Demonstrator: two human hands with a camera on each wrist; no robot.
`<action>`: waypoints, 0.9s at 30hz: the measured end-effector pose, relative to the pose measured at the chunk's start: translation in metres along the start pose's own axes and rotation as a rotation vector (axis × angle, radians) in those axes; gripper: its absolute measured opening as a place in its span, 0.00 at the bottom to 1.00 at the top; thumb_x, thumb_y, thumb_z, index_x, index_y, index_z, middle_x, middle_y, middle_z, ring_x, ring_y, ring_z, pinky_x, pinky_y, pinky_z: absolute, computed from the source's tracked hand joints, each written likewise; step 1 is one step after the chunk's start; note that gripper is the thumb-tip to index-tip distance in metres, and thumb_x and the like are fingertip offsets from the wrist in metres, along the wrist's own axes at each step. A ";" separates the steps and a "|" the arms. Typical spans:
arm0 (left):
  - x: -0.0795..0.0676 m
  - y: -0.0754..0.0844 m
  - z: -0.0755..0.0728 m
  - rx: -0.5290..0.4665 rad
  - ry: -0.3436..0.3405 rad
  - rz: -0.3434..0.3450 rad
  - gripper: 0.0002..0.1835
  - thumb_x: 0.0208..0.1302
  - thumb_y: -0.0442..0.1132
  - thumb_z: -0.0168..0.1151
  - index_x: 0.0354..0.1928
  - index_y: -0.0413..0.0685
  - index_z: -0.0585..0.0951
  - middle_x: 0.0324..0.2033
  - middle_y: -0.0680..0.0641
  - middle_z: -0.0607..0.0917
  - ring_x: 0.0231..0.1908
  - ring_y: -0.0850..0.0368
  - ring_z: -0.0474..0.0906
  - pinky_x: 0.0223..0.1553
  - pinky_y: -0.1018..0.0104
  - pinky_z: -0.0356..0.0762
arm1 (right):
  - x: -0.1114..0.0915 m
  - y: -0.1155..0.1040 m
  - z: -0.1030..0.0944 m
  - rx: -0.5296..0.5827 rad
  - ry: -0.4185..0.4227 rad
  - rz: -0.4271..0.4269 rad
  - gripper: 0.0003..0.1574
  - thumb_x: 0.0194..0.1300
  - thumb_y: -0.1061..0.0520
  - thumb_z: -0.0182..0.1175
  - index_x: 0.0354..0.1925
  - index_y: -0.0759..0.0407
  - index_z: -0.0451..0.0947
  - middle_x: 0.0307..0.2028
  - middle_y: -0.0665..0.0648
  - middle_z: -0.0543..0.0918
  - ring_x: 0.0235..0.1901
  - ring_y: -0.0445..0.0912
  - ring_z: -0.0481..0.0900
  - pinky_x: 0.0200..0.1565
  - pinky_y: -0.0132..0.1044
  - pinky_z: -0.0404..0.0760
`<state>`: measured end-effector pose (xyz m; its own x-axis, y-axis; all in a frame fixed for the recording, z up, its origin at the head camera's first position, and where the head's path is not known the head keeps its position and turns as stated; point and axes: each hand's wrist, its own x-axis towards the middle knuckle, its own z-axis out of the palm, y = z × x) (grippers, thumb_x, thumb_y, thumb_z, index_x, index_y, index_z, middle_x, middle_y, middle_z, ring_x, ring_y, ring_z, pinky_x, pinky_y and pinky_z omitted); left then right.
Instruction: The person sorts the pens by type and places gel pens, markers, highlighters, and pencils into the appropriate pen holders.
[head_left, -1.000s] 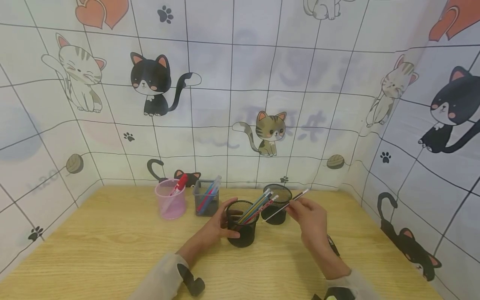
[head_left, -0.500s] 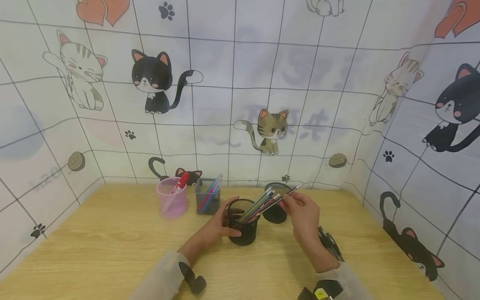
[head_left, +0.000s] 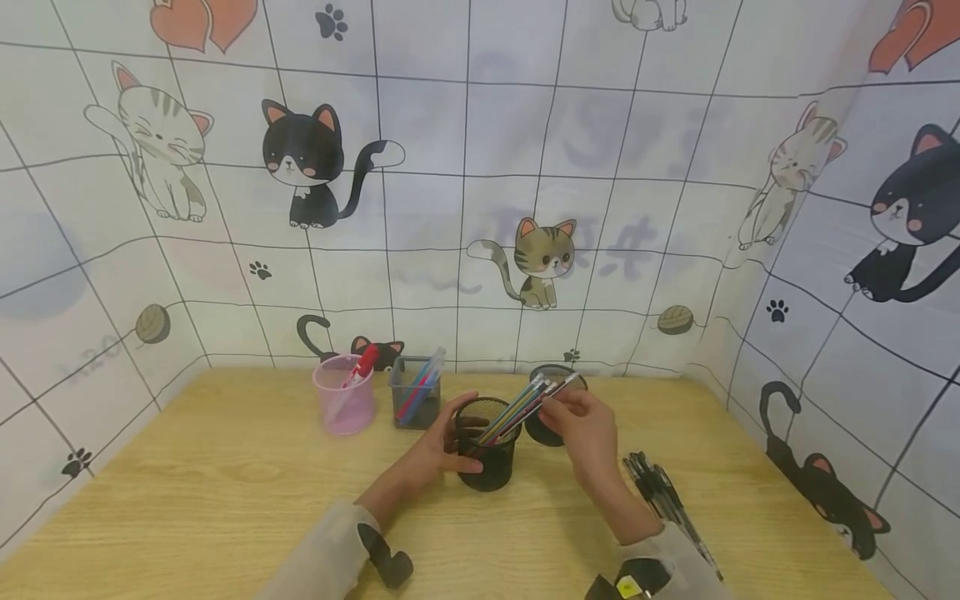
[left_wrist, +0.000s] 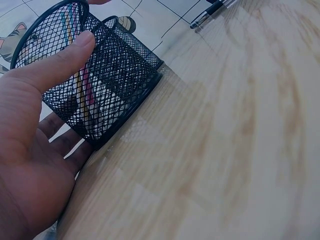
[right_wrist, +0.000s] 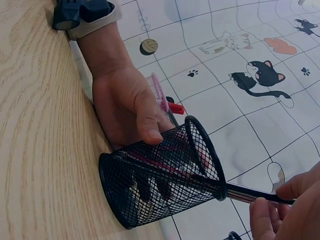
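Currently, the left hand [head_left: 435,450] grips the front mesh cup [head_left: 492,473] on the table [head_left: 247,492] and the right hand [head_left: 588,425] pinches a dark pencil [right_wrist: 250,192] slanting into it; sideways pencil pressure could tip the cup if the left grip loosens.

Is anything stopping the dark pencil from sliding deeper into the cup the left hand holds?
Nothing visible does: the dark pencil, pinched by the right hand, already reaches inside the cup. Other pencils lean beside it.
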<state>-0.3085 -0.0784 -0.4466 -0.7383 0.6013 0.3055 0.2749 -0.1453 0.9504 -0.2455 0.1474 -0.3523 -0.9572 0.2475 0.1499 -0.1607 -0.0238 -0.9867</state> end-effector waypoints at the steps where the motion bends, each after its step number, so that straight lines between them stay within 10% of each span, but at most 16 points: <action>1: 0.000 0.000 0.000 -0.002 -0.001 0.003 0.54 0.53 0.26 0.70 0.74 0.54 0.46 0.63 0.36 0.68 0.63 0.44 0.66 0.59 0.53 0.68 | 0.000 0.001 0.001 -0.019 -0.008 0.000 0.13 0.63 0.65 0.62 0.42 0.75 0.73 0.36 0.61 0.80 0.32 0.44 0.85 0.42 0.37 0.81; 27: -0.001 -0.001 0.000 0.025 0.000 0.011 0.53 0.54 0.28 0.70 0.74 0.57 0.47 0.62 0.37 0.70 0.60 0.44 0.70 0.56 0.54 0.70 | -0.001 0.013 0.003 -0.122 -0.049 0.014 0.11 0.63 0.62 0.63 0.41 0.70 0.78 0.39 0.63 0.82 0.32 0.48 0.85 0.43 0.41 0.82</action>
<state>-0.3075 -0.0788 -0.4477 -0.7351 0.6001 0.3155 0.2983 -0.1317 0.9453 -0.2477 0.1443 -0.3646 -0.9702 0.2007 0.1357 -0.1192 0.0922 -0.9886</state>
